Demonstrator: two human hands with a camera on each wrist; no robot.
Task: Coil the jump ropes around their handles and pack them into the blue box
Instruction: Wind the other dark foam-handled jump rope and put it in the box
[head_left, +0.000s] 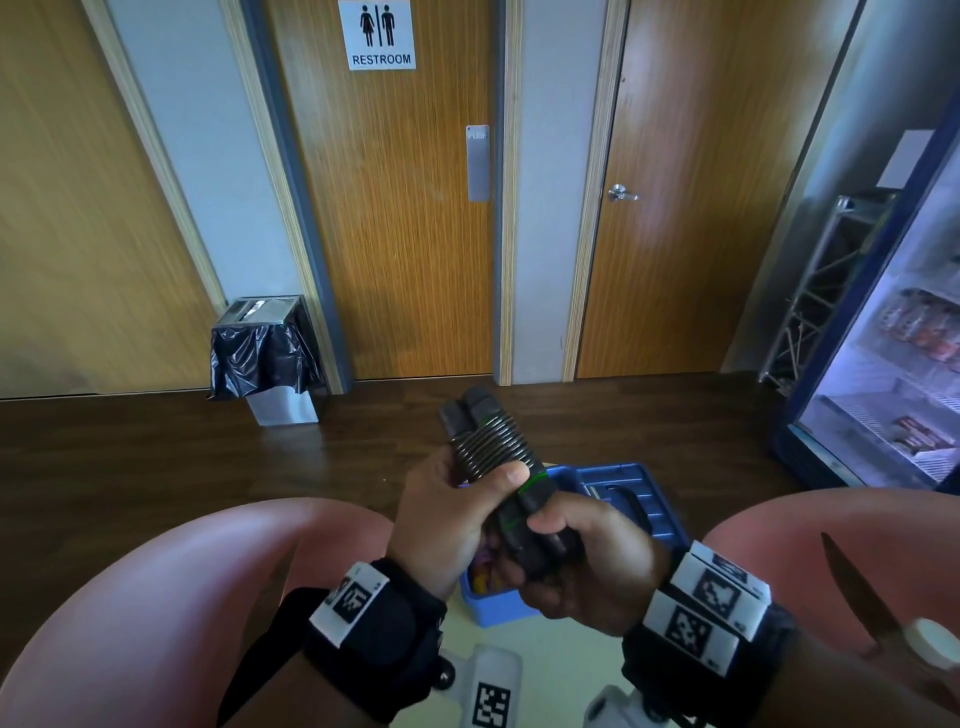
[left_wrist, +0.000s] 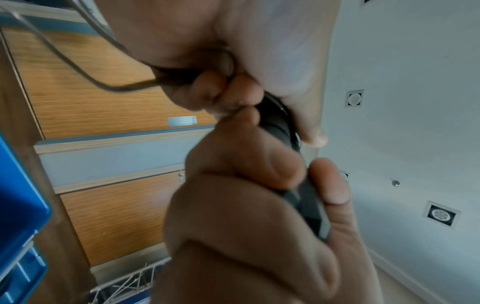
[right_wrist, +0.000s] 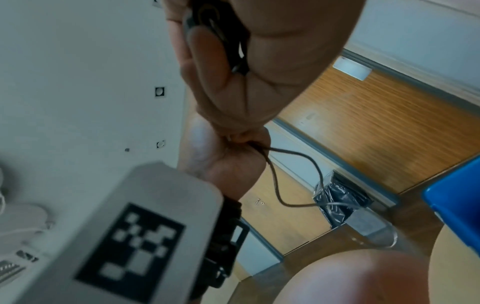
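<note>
above the blue box (head_left: 649, 499), both hands apparently grip coiled handles (head_left: 493, 457).

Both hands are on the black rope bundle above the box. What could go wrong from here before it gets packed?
1. A short loop of cord hangs free under the left hand; if it is not tucked in, the coils may loosen.
2. The right hand grips only the handles' lower end, so the two handles could splay apart.
3. The blue box already holds items, so the bundle may snag or sit proud.
</note>
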